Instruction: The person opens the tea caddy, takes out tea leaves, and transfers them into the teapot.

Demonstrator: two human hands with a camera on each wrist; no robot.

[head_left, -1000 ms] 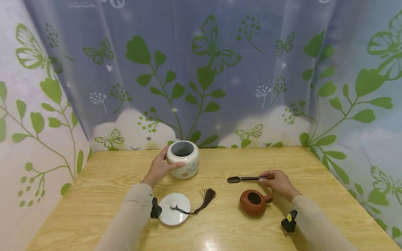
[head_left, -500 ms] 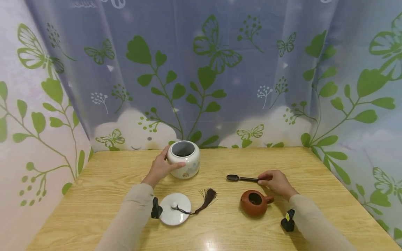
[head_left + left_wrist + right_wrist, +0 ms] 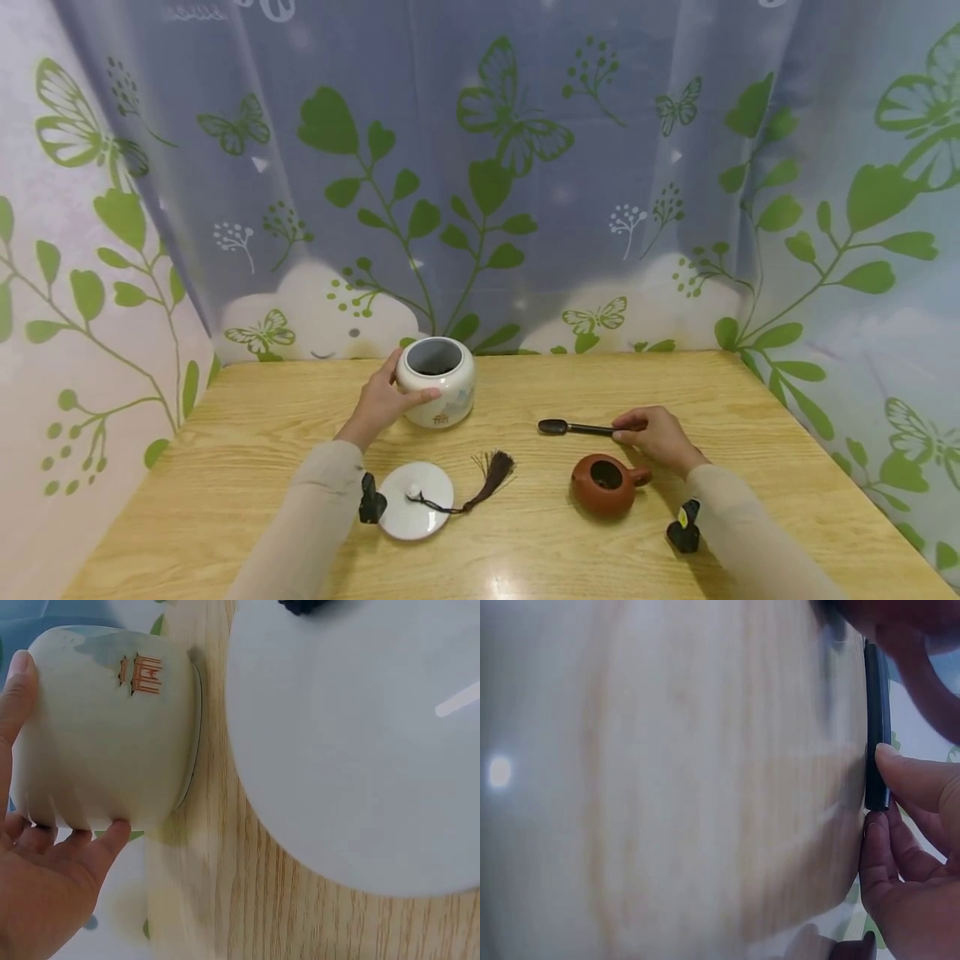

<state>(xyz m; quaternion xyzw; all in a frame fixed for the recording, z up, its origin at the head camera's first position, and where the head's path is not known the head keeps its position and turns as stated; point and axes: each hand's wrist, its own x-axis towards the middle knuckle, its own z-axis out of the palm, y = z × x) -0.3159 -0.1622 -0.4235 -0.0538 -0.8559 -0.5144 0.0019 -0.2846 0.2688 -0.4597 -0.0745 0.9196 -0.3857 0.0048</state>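
My left hand [image 3: 381,403] grips a white ceramic jar [image 3: 447,403], thumb across its front and fingers round its left side. The jar is uncovered, with dark contents low inside and a small red pavilion design, also seen on the jar [image 3: 105,742] in the left wrist view. My right hand [image 3: 658,435] pinches the handle end of a small black spoon [image 3: 553,427], its bowl pointing left, low over the table. In the right wrist view, thumb and fingers meet at the end of the black handle [image 3: 876,720]. Below the spoon stands a lidless reddish-brown clay teapot [image 3: 602,498].
The jar's white lid [image 3: 408,521] lies at front left beside my left forearm, its dark tassel [image 3: 497,475] stretched to the right. All of this is on a light wooden table [image 3: 517,392]. A patterned curtain [image 3: 420,167] hangs along the back edge.
My right hand has shifted slightly left with the spoon, and the spoon's angle has turned a little. The left hand stays on the jar; jar, lid and teapot keep their places.
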